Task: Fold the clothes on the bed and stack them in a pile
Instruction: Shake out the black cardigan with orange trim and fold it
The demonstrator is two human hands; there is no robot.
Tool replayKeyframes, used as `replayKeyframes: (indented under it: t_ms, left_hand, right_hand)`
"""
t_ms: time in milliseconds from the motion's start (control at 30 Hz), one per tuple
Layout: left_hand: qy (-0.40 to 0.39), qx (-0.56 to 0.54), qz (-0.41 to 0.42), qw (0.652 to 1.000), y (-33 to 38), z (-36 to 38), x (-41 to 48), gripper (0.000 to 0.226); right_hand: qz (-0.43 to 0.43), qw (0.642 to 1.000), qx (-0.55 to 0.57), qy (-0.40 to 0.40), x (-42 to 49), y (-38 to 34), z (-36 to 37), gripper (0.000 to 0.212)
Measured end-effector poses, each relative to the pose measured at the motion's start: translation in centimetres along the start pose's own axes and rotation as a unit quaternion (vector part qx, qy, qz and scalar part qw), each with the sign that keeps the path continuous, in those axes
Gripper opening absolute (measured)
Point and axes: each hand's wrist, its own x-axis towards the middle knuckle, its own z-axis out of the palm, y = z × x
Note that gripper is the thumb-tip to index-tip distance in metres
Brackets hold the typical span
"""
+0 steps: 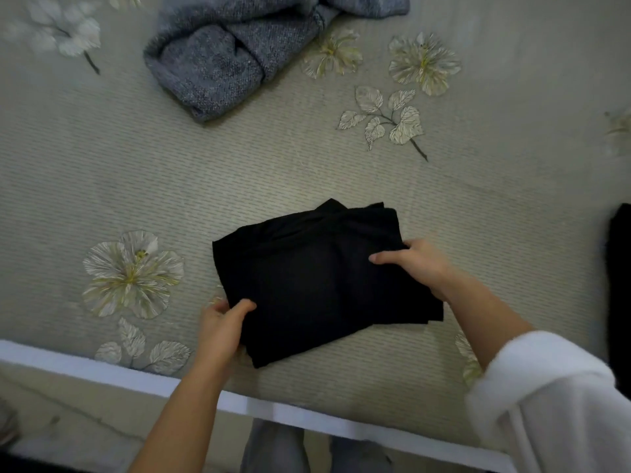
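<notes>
On my remote feed: folded black garment (317, 278) lies on floral bedspread (102, 186), near front edge. At near-left corner, left hand (222, 329) pinches it, thumb on top, fingers tucked beneath. At right edge, right hand (413, 264) grips fabric, fingers curled. Beyond, well apart, grey knit sweater (232, 59) sits crumpled. At right border, dark shape (619, 268), possibly more clothing.

Dim, soft light; the bed (102, 172) is brightest mid-frame and darkens toward the corners. Edges blur and bow. The black garment (307, 278) shows almost no detail.
</notes>
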Motion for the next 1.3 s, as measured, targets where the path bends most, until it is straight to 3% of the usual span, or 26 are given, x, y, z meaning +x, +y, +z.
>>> replayKeyframes:
  t_ms: [100, 400, 600, 833, 1000, 1300]
  left_hand:
    - [-0.041, 0.034, 0.009, 0.999, 1.3, -1.2, -0.9, 0.006]
    - [-0.168, 0.107, 0.102, 0.975, 7.0, -3.2, -7.9, 0.02]
    - [-0.27, 0.201, 0.14, 0.931, 9.4, -0.6, -12.9, 0.023]
    - [-0.385, 0.318, 0.198, 0.843, 11.7, 9.4, -19.5, 0.03]
    - [-0.454, 0.376, 0.225, 0.776, 11.4, 19.2, -24.7, 0.031]
    - [-0.493, 0.435, 0.293, 0.695, 10.2, 39.2, -35.9, 0.033]
  right_hand:
    - [0.002, 0.999, 0.035, -0.006, -2.5, 0.5, 0.8, 0.029]
    - [-0.014, 0.987, 0.153, 0.044, -14.7, 2.9, -1.6, 0.03]
    - [-0.016, 0.969, 0.223, 0.108, -23.2, 6.6, -5.1, 0.029]
    - [-0.015, 0.924, 0.32, 0.21, -30.7, 13.5, -10.1, 0.025]
    - [-0.01, 0.878, 0.385, 0.285, -33.8, 19.7, -15.0, 0.039]
    - [-0.009, 0.819, 0.473, 0.325, -33.0, 29.6, -27.9, 0.05]
